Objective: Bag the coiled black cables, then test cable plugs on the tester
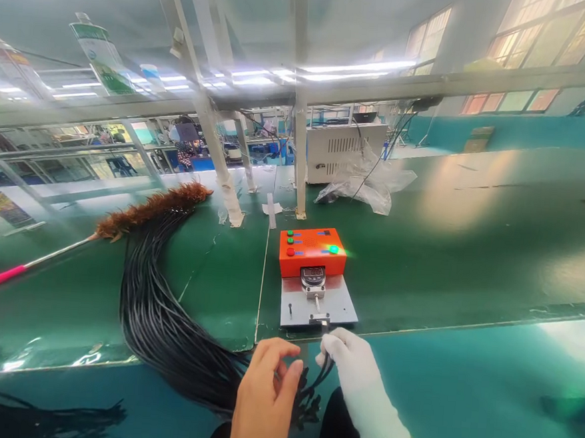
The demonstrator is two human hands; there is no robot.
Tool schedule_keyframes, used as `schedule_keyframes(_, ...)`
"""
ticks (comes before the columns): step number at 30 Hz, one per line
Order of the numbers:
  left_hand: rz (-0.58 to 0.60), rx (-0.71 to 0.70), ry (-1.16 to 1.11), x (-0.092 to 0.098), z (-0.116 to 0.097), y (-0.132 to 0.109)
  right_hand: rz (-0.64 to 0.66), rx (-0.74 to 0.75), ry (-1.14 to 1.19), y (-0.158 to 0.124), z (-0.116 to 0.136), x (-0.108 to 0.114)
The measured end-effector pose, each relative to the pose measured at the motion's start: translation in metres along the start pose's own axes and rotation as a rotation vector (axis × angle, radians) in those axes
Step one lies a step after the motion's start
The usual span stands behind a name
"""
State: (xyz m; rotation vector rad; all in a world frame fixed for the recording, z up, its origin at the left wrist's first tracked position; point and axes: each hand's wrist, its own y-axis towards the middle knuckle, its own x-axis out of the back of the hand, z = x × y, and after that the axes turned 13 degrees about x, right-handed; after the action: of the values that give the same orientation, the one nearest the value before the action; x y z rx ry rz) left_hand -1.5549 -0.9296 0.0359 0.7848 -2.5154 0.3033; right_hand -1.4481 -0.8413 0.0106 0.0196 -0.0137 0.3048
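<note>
My right hand (pixel 354 377), in a white glove, pinches a black cable (pixel 322 374) close to its connector end. That end meets the small clamp (pixel 319 320) at the front of a metal plate (pixel 334 302). On the plate a dial gauge (pixel 313 278) with a digital display faces me. Behind it stands an orange box (pixel 313 252) with green and red buttons, one glowing green. Bare and loosely curled, my left hand (pixel 265 394) shows a gap between thumb and fingers, with nothing visible in it. A thick bundle of black cables (pixel 165 317) runs off the bench behind it.
A feather duster (pixel 147 212) with a pink handle lies across the cables on the green bench (pixel 420 261). Metal posts (pixel 301 133) rise behind the orange box. Farther back are a crumpled plastic bag (pixel 369 188) and a grey cabinet (pixel 342 149). More black cables (pixel 42 422) hang at lower left.
</note>
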Motion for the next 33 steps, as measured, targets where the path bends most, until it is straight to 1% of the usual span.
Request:
schedule_keyframes(6,-0.008,-0.019,-0.040,-0.001,-0.001,-0.001,0.046,-0.011,0.080,0.005,0.002,0.000)
schedule_keyframes(14,0.010,-0.016,-0.040,0.002,0.001,-0.002,0.034,-0.056,0.084,0.012,0.000,-0.003)
schedule_keyframes(23,0.002,-0.040,-0.080,0.001,0.005,-0.001,0.025,-0.064,0.107,0.016,-0.010,-0.006)
schedule_keyframes(28,-0.003,-0.054,-0.059,0.002,0.003,-0.002,0.015,-0.063,0.093,0.017,-0.006,-0.009)
schedule_keyframes(30,-0.019,-0.048,-0.054,0.007,0.002,-0.002,0.067,-0.072,0.106,0.013,-0.003,-0.006)
schedule_keyframes(32,-0.066,-0.041,-0.057,0.018,0.003,0.000,0.199,-0.081,0.094,0.005,-0.003,0.004)
schedule_keyframes(33,-0.100,-0.038,-0.053,0.025,0.006,0.001,0.267,-0.078,0.031,0.000,-0.005,0.011)
